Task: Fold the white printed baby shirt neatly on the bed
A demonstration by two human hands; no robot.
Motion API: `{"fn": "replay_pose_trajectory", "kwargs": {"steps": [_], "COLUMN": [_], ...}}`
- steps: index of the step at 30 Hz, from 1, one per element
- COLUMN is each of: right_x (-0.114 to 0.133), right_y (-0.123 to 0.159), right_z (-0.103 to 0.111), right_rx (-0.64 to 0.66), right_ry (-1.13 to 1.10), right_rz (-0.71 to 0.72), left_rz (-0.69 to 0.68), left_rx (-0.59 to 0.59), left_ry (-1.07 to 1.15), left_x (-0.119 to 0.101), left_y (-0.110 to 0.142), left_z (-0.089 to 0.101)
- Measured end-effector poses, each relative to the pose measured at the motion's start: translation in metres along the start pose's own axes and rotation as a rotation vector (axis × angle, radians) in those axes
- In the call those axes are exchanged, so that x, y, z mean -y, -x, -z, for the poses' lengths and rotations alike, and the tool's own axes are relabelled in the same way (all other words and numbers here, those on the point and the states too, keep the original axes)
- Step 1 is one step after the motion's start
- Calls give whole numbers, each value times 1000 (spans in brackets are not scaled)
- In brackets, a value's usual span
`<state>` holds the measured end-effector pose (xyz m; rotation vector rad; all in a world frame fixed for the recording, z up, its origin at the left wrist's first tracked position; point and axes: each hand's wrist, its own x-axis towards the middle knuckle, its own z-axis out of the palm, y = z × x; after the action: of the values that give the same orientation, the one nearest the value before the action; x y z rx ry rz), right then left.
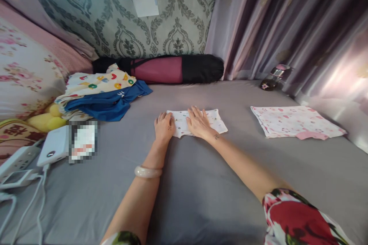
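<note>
A small white garment with a sparse little print (219, 120) lies folded on the grey bed sheet in the middle of the head view. On top of it rests my right hand (198, 122), flat with fingers spread. My left hand (164, 127) lies palm down at the garment's left edge, its thumb side touching the cloth and its fingers stretched forward. Parts of the garment are hidden beneath both hands. Off to the right is a folded white garment with pink print and a pink neckline (296, 120), touched by neither hand.
Several clothes, among them a blue garment (115, 101) and a patterned one (97, 84), are heaped at the left. Behind lies a black and maroon roll (161, 69). A bottle (271, 78) stands back right. A power bank (54, 145), power strip (21, 157) and cables occupy the left.
</note>
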<state>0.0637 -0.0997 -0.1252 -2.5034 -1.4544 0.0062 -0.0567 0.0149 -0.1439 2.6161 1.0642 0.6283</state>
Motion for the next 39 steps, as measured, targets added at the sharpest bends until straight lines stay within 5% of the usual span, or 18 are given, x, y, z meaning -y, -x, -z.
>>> {"fn": "replay_pose_trajectory", "kwargs": {"steps": [9, 20, 31, 39], "right_x": [7, 28, 36, 40], "right_y": [-4, -13, -13, -15], "right_z": [-17, -5, -27, -22], "right_rx": [2, 7, -14, 5], "right_ry": [-8, 5, -21, -17], "right_rz": [-11, 5, 43, 31], "left_rz": [3, 61, 131, 152], "left_rx": [-9, -43, -57, -57], "left_ry": [25, 100, 89, 87], "left_x": [1, 7, 12, 12], "left_y": [-2, -6, -9, -9], "left_z": [3, 2, -1, 1]}}
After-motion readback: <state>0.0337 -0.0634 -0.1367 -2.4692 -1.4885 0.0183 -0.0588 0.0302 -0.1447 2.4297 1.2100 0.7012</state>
